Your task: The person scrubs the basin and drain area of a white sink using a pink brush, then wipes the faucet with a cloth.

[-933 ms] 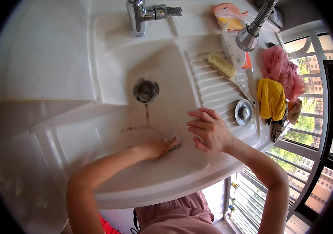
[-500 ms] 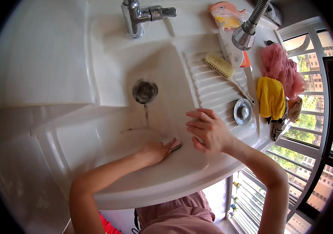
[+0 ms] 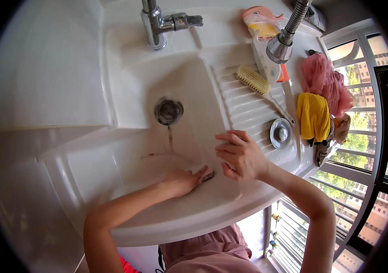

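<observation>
My left hand [image 3: 181,182] is down in the white sink basin [image 3: 94,177], against its near right slope. Its fingers are closed on a small pink-and-dark pad [image 3: 208,174] like a sponge, which is pressed to the surface; the fingers hide part of it. Over the basin's right edge, beside the ribbed drainboard [image 3: 244,107], my right hand [image 3: 246,157] has its fingers apart and bent, with nothing in them. Further back lies the round metal drain [image 3: 169,110]. A dark stain [image 3: 171,134] runs from it toward the near side.
A chrome tap [image 3: 155,27] stands behind the basin. On the drainboard lie a scrub brush [image 3: 253,80] and a round metal strainer [image 3: 281,133]. A flexible spray nozzle [image 3: 280,48] hangs above. A yellow cloth [image 3: 313,116] and a pink mesh [image 3: 323,79] are at the right, by the barred window.
My left hand has shifted slightly with the pad, and more of the pad's pink side shows. My right hand stays almost where it was. The whole view has tilted a little.
</observation>
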The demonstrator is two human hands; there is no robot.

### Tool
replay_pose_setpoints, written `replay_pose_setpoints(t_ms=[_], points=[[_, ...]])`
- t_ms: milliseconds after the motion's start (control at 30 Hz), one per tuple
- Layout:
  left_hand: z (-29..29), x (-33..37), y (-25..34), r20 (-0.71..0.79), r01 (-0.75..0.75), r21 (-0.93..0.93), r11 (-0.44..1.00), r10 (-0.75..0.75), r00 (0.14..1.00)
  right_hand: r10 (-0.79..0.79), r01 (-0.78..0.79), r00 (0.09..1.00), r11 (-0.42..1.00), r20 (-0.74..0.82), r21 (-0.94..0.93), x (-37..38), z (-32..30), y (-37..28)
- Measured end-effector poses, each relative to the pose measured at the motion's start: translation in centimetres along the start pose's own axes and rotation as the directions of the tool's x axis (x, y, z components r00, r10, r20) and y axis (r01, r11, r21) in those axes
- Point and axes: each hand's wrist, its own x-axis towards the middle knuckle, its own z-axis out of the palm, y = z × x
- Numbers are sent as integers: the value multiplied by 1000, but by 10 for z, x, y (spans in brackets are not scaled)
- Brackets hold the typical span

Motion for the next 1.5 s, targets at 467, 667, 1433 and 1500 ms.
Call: replay_pose_setpoints(t_ms=[467, 667, 1433, 1500], points=[[-5, -19, 29, -142, -50, -133, 990, 31, 989, -14, 12, 999, 998, -31, -57, 1, 6, 1], [13, -1, -21, -203, 164, -742, 650, -451, 869, 162, -143, 984, 965, 74, -219, 37, 45, -39], [57, -58, -111, -541, 505, 91, 859, -383, 749, 263, 379, 444, 811, 856, -446, 112, 57, -25], [57, -56, -111, -544, 528, 102, 843, -397, 739, 271, 411, 458, 780, 847, -472, 102, 66, -25]])
